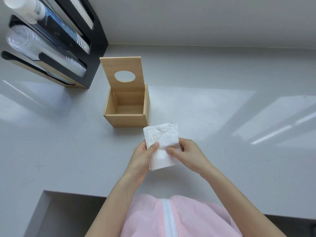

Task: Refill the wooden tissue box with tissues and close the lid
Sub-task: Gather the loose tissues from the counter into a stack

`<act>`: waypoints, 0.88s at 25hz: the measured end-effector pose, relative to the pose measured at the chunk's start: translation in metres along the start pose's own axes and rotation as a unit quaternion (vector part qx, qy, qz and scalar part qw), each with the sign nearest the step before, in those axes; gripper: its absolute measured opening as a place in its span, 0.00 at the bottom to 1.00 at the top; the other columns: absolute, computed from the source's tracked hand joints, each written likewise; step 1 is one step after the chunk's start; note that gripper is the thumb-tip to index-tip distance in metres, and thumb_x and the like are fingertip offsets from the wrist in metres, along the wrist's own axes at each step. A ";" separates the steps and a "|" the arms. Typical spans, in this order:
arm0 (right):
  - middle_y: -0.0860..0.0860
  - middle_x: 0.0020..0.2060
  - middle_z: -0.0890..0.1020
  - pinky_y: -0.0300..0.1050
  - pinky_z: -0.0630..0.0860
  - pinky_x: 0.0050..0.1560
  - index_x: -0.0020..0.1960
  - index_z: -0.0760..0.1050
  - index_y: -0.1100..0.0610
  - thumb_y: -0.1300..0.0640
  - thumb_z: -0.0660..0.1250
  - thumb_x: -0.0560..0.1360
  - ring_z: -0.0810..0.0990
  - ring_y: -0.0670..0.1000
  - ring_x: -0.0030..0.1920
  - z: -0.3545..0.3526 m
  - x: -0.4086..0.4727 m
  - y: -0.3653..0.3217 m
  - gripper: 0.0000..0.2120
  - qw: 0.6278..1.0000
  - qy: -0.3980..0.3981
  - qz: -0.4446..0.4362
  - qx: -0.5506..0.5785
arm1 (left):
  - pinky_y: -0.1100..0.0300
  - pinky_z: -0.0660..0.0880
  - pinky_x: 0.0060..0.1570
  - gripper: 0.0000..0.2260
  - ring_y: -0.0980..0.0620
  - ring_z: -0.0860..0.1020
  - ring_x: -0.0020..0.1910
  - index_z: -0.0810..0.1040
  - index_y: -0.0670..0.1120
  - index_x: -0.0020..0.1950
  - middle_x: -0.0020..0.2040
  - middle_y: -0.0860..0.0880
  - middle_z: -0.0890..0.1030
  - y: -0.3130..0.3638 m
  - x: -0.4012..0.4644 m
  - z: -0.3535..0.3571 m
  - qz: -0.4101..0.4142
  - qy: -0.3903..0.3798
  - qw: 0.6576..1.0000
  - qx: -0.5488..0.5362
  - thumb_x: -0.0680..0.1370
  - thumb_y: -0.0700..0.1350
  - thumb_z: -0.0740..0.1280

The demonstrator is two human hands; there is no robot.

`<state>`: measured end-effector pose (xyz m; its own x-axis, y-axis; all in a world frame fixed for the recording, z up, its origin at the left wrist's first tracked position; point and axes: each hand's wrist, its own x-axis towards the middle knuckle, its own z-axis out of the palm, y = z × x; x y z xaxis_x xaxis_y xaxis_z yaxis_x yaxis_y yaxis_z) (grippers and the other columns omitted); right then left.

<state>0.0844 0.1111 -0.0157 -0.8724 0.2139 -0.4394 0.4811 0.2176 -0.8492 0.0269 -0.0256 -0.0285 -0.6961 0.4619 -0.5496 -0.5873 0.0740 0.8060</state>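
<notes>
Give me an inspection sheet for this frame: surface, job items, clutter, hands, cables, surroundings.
Surface: pale grey speckled counter, window light reflected on it; a cut-out in its near edge at lower left.
Job's things: wooden tissue box stands open and looks empty; lid, with an oval hole, stands raised at the back. Stack of white tissues held just in front of the box, right of its front corner.
Clutter: nothing seen loose on the counter.
Hands: left hand and right hand both grip the tissue stack, thumbs on top.
Cables: nothing seen.
Surroundings: black cup dispenser rack at far left holding stacked cups; a white bottle at top left; plain wall behind.
</notes>
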 end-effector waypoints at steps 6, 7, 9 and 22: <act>0.51 0.49 0.83 0.41 0.75 0.49 0.51 0.77 0.56 0.54 0.65 0.75 0.80 0.50 0.50 0.009 -0.004 -0.004 0.08 1.000 0.021 -0.003 -0.013 | 0.59 0.78 0.42 0.10 0.53 0.83 0.42 0.76 0.46 0.57 0.48 0.49 0.84 0.002 -0.010 -0.011 0.021 0.021 0.999 -0.045 0.79 0.40 0.60; 0.49 0.51 0.81 0.37 0.73 0.47 0.53 0.76 0.55 0.53 0.65 0.75 0.79 0.48 0.51 0.013 -0.004 -0.006 0.09 0.999 0.041 0.001 -0.006 | 0.60 0.78 0.42 0.09 0.54 0.83 0.42 0.76 0.47 0.57 0.47 0.50 0.84 0.005 -0.010 -0.015 0.026 0.027 0.998 -0.059 0.79 0.40 0.60; 0.47 0.56 0.76 0.35 0.70 0.48 0.62 0.70 0.51 0.52 0.67 0.74 0.75 0.46 0.56 0.020 -0.005 -0.010 0.17 0.997 0.068 0.022 0.024 | 0.60 0.78 0.43 0.09 0.55 0.83 0.42 0.76 0.47 0.55 0.47 0.50 0.84 0.011 -0.012 -0.023 0.033 0.030 0.995 -0.093 0.79 0.40 0.60; 0.54 0.52 0.82 0.44 0.79 0.56 0.54 0.76 0.60 0.61 0.65 0.75 0.81 0.53 0.54 0.061 0.011 -0.035 0.08 0.985 -0.003 0.056 0.165 | 0.62 0.80 0.42 0.08 0.56 0.82 0.44 0.76 0.48 0.53 0.46 0.52 0.84 0.043 -0.019 -0.077 0.071 0.000 0.991 -0.113 0.78 0.41 0.60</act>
<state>0.0521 0.0482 -0.0085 -0.8167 0.2135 -0.5361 0.5203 -0.1292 -0.8441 -0.0168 -0.0997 -0.0003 -0.7779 0.4536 -0.4349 -0.5617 -0.1916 0.8049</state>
